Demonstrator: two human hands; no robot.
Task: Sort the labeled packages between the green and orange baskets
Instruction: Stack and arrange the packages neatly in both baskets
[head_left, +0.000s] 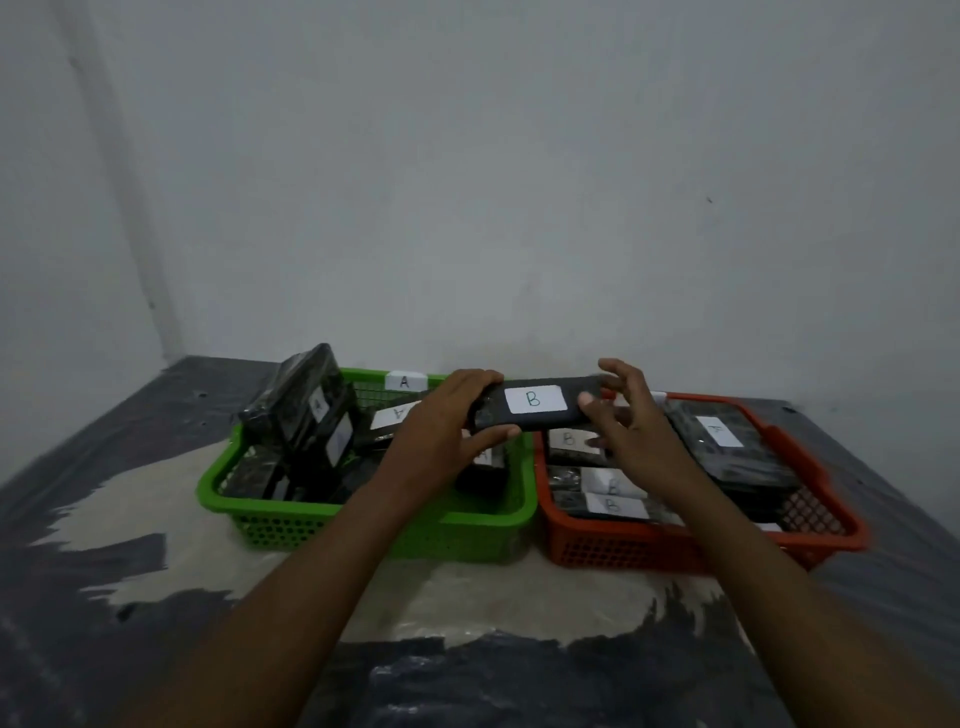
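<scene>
1. Head view, step in hand: the black package marked B (535, 402) is held level in the air, above the rims where the green basket (363, 525) and the orange basket (649, 551) stand side by side on the worktop (156, 519). The left grip (457, 415) is closed round the package's left end, thumb under and fingers over. The right grip (623, 415) closes on its right end, with the thumb on the labelled face and the fingers curled over the far edge. I judge this a hand-over or a two-handed carry toward the orange side.

2. Head view, next move: the green basket bears a tag reading A (405, 382), and B-labelled packages (613, 504) lie in the orange one. This package therefore likely belongs on the right, lowered flat onto those. An A-labelled package (722, 441) also lies in the orange basket and probably needs moving across.

3. Head view, the thing itself: the package is a slim, dark, oblong block, seemingly wrapped in glossy film. A white label with a handwritten B faces the camera. It looks rigid enough to hold by its ends without sagging.
</scene>
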